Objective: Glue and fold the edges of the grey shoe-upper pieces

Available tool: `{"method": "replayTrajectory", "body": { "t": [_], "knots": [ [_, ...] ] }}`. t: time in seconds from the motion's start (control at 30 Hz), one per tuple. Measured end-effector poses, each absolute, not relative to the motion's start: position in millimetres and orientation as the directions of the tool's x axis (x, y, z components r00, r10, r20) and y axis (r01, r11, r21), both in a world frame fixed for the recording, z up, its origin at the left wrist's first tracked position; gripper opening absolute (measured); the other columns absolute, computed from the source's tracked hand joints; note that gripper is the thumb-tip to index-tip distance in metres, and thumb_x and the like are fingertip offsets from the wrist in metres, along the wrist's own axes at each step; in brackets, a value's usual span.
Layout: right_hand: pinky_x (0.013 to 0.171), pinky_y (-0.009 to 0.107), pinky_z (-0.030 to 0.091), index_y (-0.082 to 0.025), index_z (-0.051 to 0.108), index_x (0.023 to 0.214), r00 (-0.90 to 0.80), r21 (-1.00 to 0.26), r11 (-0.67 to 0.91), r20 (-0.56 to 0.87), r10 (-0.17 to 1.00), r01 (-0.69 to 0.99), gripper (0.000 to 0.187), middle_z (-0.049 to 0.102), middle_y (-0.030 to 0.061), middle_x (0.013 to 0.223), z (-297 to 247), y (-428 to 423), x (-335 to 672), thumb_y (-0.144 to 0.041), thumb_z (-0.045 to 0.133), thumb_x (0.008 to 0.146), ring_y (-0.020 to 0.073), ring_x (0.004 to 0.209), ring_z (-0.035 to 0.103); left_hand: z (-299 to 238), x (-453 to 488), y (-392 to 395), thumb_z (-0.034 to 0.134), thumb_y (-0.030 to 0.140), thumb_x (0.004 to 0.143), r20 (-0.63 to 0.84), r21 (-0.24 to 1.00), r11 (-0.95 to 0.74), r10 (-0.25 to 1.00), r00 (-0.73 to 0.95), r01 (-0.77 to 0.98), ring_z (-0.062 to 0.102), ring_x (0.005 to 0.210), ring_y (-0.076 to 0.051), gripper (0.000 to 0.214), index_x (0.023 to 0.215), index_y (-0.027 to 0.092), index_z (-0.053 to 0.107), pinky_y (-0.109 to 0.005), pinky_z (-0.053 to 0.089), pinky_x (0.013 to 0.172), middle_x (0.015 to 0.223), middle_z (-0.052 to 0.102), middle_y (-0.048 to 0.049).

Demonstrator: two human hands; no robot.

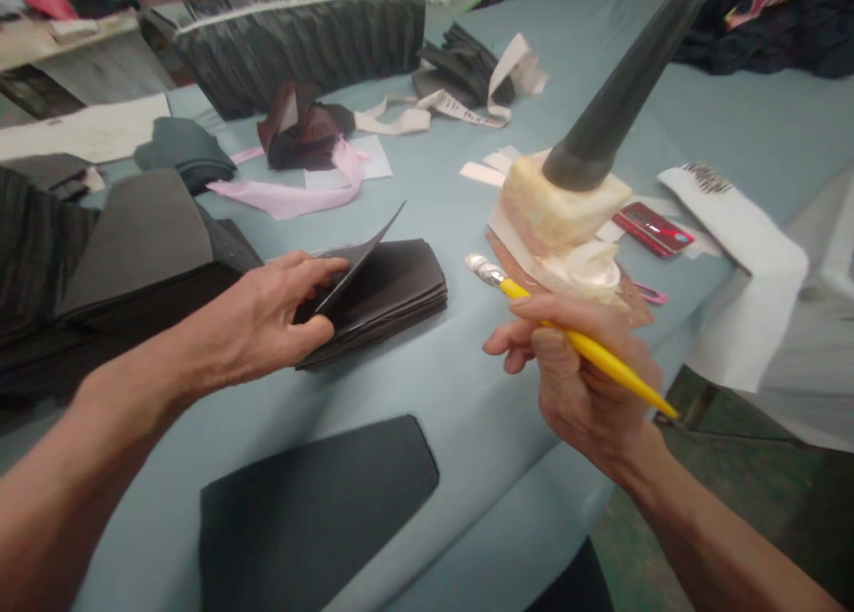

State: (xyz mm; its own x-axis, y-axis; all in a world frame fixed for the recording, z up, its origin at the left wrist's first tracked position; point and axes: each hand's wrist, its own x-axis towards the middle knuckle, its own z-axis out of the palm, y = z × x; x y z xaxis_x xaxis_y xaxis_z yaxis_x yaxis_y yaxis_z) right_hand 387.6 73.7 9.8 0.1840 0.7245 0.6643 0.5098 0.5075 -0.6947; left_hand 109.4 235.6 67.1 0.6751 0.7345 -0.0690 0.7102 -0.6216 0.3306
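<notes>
My left hand (257, 318) pinches a thin dark sheet (364, 261) by its edge. That sheet is tilted up from a stack of dark cut pieces (406, 296) lying under the hand. In my right hand (587, 390) is a paintbrush (617, 374) with a yellow handle, its bristles coated in white paste and pointing left. The brush is raised apart from the stack. Beyond it, a whitish block (557, 207) with a black handle sticking up stands beside a mound of white paste (587, 269). A larger dark panel (313, 514) lies flat nearest me.
Dark stacked pieces (147, 238) stand at the left, and a long row of them (307, 47) at the back. A pink strip (286, 198), a cream ribbon (427, 109) and a red packet (654, 228) lie on the blue-grey table (480, 398). Its edge drops off at the lower right.
</notes>
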Motion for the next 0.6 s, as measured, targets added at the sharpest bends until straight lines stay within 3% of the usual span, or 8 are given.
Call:
{"method": "replayTrajectory", "body": {
  "t": [0.17, 0.37, 0.6],
  "knots": [
    [0.060, 0.021, 0.062, -0.026, 0.072, 0.114, 0.204, -0.655, 0.488, 0.694, 0.690, 0.577, 0.013, 0.083, -0.0045, 0.083, 12, 59, 384, -0.023, 0.059, 0.112, 0.0078, 0.056, 0.070, 51, 119, 218, 0.051, 0.037, 0.085, 0.077, 0.188, -0.595, 0.802, 0.593, 0.781, 0.068, 0.112, -0.035, 0.044, 0.122, 0.019, 0.066, -0.051, 0.057, 0.102, 0.117, 0.070, -0.0144],
    [0.067, 0.023, 0.067, -0.023, 0.071, 0.108, 0.103, -0.564, 0.478, 0.712, 0.694, 0.673, 0.012, 0.086, -0.0001, 0.087, 16, 34, 393, -0.020, 0.060, 0.109, 0.0120, 0.063, 0.079, 55, 121, 214, 0.052, 0.028, 0.088, 0.148, 0.120, -0.610, 0.791, 0.593, 0.783, 0.065, 0.088, -0.026, 0.006, 0.094, 0.025, 0.054, -0.039, 0.051, 0.079, 0.093, 0.066, -0.0063],
    [0.069, 0.022, 0.068, -0.023, 0.071, 0.111, 0.059, -0.475, 0.528, 0.780, 0.623, 0.704, 0.013, 0.087, 0.0024, 0.090, 23, 8, 401, -0.015, 0.064, 0.102, 0.0160, 0.068, 0.083, 83, 110, 200, 0.057, 0.024, 0.091, 0.402, -0.036, -0.576, 0.740, 0.540, 0.817, 0.063, 0.095, -0.031, 0.004, 0.094, 0.025, 0.055, -0.042, 0.049, 0.081, 0.096, 0.064, -0.0089]
  ]
}}
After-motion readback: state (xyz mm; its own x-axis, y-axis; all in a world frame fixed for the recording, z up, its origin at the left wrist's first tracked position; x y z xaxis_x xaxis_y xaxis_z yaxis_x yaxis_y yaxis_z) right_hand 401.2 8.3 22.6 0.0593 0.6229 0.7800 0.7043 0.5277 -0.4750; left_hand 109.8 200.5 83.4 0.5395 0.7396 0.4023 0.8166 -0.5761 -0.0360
